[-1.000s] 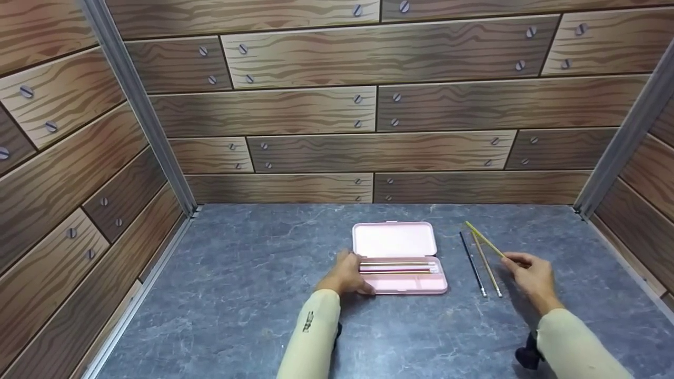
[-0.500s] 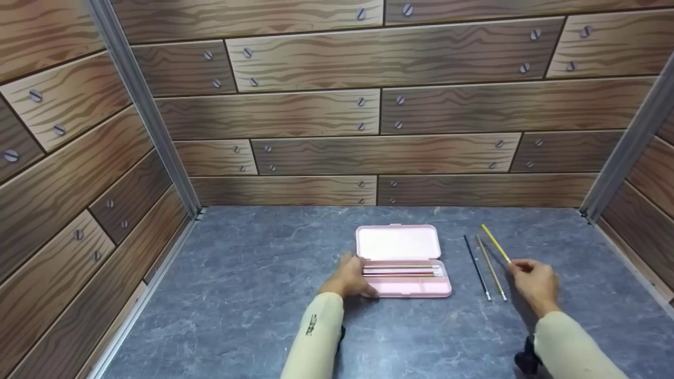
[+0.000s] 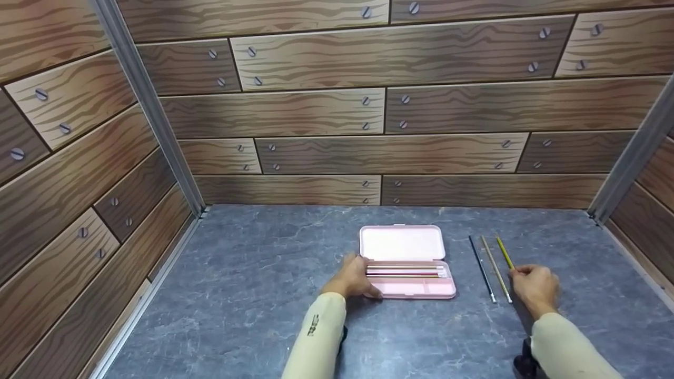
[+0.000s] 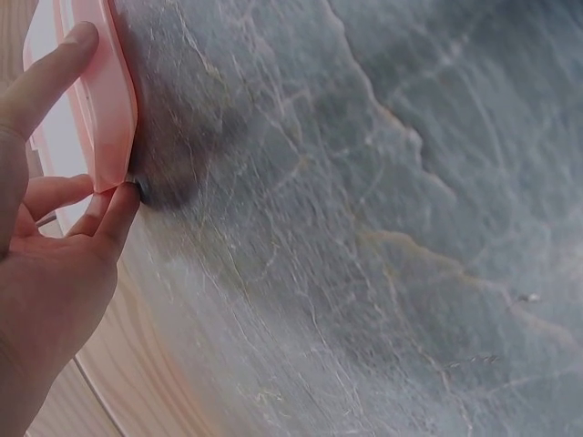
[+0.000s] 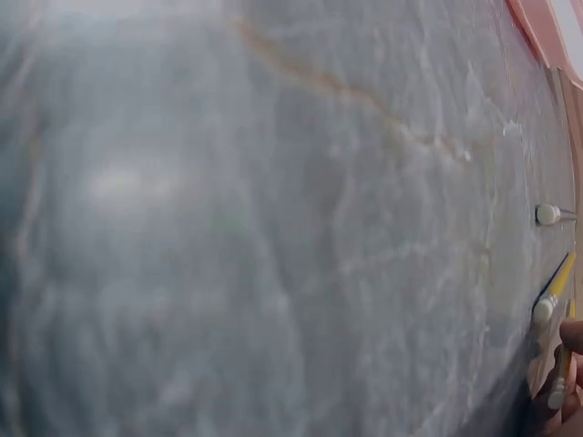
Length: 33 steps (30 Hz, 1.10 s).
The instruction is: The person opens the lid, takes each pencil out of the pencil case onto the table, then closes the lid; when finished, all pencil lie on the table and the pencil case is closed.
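My right hand (image 3: 536, 287) pinches the yellow pencil (image 3: 504, 253) near its white-tipped end; it points forward from my grip, beside the tan pencil (image 3: 496, 268). My left hand (image 3: 352, 278) grips the pink case's (image 3: 396, 287) left edge.

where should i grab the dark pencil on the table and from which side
Probably mid-shaft, from above, pinching across its width: the dark pencil is slim, straight and lies flat on the table. Favour its left side, where bare surface separates it from the pink case; on its right, the tan pencil lies closer alongside.
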### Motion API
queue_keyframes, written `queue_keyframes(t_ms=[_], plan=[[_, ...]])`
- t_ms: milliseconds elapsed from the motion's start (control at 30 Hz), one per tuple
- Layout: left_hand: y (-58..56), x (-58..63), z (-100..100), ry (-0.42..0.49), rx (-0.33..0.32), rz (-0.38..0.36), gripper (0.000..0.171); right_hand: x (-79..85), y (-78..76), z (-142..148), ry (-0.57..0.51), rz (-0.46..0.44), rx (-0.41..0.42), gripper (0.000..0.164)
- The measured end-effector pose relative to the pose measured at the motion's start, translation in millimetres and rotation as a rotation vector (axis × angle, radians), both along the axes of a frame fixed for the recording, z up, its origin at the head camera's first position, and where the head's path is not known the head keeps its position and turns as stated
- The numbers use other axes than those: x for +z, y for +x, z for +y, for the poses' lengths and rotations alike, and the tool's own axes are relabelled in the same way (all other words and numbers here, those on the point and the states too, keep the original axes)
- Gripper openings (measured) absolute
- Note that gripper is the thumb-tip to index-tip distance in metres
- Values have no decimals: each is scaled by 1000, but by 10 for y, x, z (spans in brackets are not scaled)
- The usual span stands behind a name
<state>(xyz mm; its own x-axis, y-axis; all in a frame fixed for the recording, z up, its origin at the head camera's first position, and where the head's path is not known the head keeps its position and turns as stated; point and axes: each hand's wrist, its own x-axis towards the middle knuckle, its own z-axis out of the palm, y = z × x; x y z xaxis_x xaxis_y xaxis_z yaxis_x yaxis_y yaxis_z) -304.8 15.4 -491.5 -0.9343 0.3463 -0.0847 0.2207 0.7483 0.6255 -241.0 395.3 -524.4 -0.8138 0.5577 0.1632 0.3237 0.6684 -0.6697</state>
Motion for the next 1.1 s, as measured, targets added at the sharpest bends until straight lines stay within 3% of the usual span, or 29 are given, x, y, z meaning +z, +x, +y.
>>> queue_keyframes(t_ms=[767,1100], plan=[[4,2,39,-42,23,-18,59,-17,16,-30,8,13,-8,28],[-1,4,19,-36,40,-23,60,90,-51,-66,-157,9,-100,38]])
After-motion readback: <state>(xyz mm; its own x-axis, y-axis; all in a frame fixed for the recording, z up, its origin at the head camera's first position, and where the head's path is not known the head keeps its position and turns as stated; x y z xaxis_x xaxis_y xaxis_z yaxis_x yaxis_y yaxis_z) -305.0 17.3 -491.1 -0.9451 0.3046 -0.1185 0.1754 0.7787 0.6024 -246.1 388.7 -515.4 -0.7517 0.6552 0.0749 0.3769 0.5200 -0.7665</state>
